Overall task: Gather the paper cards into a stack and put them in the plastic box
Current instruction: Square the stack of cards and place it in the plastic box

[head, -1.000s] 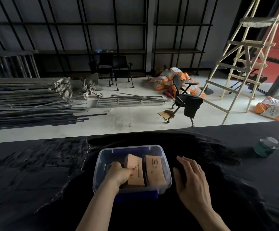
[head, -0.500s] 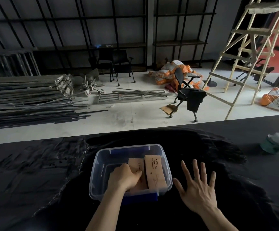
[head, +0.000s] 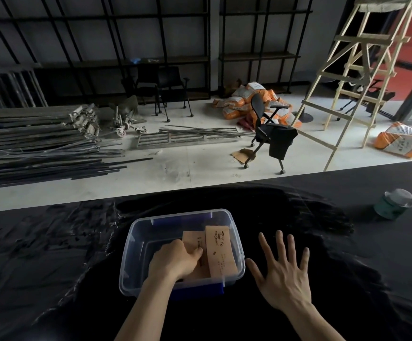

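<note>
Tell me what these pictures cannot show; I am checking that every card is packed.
Head view only:
- Left card stack: near end hidden under the left hand.
- Card count: edges too small to tell.
- Print on the right card stack: too small to read.
- Plastic box near wall: partly behind the forearm.

Clear, smooth, slightly glossy plastic box (head: 136, 244) with opaque blue plastic latches; tan matt paper cards (head: 219, 252) inside it, printed in dark ink. The surface (head: 52, 254) is covered in a black wrinkled sheet, looks like matt cloth with faint sheen on the creases; the green jar (head: 393, 204) on it has a clear shiny lid. Background: pale bare-wood ladder (head: 357, 67), dull grey metal bars (head: 40, 148) on a smooth pale floor.
</note>
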Available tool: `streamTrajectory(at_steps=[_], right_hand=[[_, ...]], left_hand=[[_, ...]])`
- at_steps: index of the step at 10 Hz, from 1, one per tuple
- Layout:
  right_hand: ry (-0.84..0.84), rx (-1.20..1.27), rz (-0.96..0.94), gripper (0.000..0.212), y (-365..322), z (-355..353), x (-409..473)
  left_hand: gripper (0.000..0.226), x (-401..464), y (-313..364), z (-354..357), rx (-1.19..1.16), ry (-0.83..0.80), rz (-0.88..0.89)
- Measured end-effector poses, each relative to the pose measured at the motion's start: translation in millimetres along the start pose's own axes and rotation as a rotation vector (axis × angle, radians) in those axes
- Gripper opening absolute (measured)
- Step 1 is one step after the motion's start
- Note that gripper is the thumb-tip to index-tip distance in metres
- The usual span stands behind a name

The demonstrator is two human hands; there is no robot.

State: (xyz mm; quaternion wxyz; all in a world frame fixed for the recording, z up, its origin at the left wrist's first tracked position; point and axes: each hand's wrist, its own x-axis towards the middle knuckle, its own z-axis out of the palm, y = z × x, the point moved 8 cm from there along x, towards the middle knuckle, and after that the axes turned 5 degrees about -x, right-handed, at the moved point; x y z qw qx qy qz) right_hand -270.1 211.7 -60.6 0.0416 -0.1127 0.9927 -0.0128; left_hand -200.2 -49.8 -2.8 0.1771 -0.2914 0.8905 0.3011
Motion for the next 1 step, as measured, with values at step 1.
streamTrajectory(at_steps=[1], right_hand=[[-0.058, -0.003, 0.002, 0.086, 0.4, -1.7, 1.5]], left_hand=[[0.056, -12.4, -3.0, -20.8, 0.096, 0.144, 0.03]])
